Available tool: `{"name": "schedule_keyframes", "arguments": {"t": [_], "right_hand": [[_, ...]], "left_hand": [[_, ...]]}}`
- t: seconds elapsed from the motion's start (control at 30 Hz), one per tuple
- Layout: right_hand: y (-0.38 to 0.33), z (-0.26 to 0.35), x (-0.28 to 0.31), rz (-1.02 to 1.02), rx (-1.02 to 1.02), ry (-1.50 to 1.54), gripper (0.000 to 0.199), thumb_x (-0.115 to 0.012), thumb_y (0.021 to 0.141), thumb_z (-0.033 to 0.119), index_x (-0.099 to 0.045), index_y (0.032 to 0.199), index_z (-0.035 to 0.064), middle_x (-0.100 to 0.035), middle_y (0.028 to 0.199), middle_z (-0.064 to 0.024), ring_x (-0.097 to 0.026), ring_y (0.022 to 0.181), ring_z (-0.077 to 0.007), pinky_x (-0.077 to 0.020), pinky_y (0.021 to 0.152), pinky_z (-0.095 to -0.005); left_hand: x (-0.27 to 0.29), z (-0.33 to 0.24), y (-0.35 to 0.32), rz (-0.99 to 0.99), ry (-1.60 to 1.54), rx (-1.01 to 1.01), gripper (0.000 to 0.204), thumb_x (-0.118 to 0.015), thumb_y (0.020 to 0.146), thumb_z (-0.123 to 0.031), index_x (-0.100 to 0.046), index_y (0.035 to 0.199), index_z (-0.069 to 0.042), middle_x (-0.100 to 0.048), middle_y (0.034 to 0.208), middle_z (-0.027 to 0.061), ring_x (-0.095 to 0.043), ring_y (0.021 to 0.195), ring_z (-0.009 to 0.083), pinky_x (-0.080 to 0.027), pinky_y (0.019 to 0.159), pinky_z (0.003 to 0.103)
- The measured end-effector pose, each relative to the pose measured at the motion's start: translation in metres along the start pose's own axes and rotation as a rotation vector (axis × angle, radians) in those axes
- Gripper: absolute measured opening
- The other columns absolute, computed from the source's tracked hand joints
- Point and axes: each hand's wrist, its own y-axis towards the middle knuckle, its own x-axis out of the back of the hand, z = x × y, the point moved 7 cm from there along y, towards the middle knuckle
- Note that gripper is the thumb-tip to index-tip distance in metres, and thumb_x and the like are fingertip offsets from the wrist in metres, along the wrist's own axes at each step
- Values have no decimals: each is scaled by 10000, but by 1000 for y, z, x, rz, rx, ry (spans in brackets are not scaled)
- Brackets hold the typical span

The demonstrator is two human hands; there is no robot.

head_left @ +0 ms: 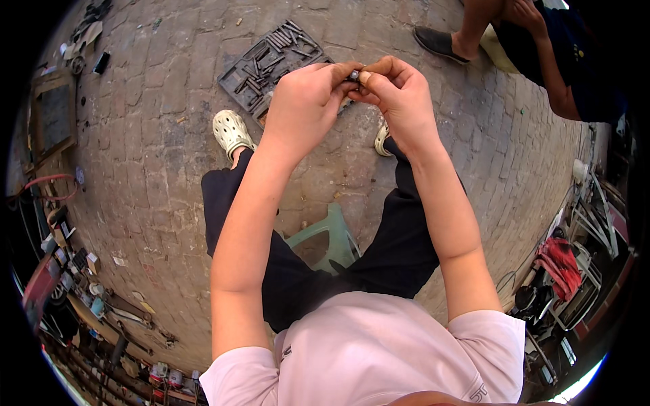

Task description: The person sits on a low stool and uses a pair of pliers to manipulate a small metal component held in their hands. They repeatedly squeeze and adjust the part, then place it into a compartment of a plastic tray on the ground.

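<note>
From up here my left hand (306, 101) and right hand (399, 91) both pinch a small dark metal bolt-like piece (353, 74) above the grey parts tray (238, 71); I'd guess it's stiff, light, easily fumbled, best gripped at its ends.

The person wears a pale pink short-sleeved T-shirt (379, 352) with a small dark mark at the sleeve hem, black trousers (399, 250), and cream perforated clogs (231, 132); forearms bare.
</note>
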Motion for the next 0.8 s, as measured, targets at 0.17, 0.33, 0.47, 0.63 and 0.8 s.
{"name": "schedule_keyframes", "arguments": {"t": [0.17,0.33,0.47,0.63,0.8], "right_hand": [[2,-4,3,14,-37,53,129,-640,846,69,-609,906,-41,-661,830,-89,-648,737,-117,-547,702,-248],[-1,0,-2,20,-7,-69,53,-582,891,23,-589,898,-30,-641,866,-74,-656,770,-140,-577,756,-287],[-1,-4,-1,-1,-47,73,95,-596,891,54,-608,914,-38,-630,840,-66,-632,746,-118,-571,745,-258],[5,-6,-3,106,-154,489,170,-601,931,92,-614,1015,-55,-622,891,-53,-605,804,-97,-567,756,-224],[3,3,-8,89,-103,436,164,-600,945,111,-610,1049,-15,-627,922,-46,-601,811,-101,-553,769,-238]], "left_hand": [[0,-2,0,-3,-2,0,304,-623,772,28,-699,1052,-63,-682,811,131,-669,737,272,-516,655,340],[-2,4,-3,17,-32,72,290,-628,782,17,-699,1051,-61,-680,810,132,-662,727,280,-511,650,339],[-1,0,1,28,41,15,290,-631,793,19,-696,1066,-55,-688,820,125,-674,726,249,-519,645,321],[4,0,4,-30,-77,65,289,-640,817,12,-695,1094,-49,-707,863,110,-695,766,174,-540,672,275],[3,9,6,-47,-192,144,276,-647,832,-5,-694,1101,-44,-710,882,110,-697,785,156,-540,687,264]]}}
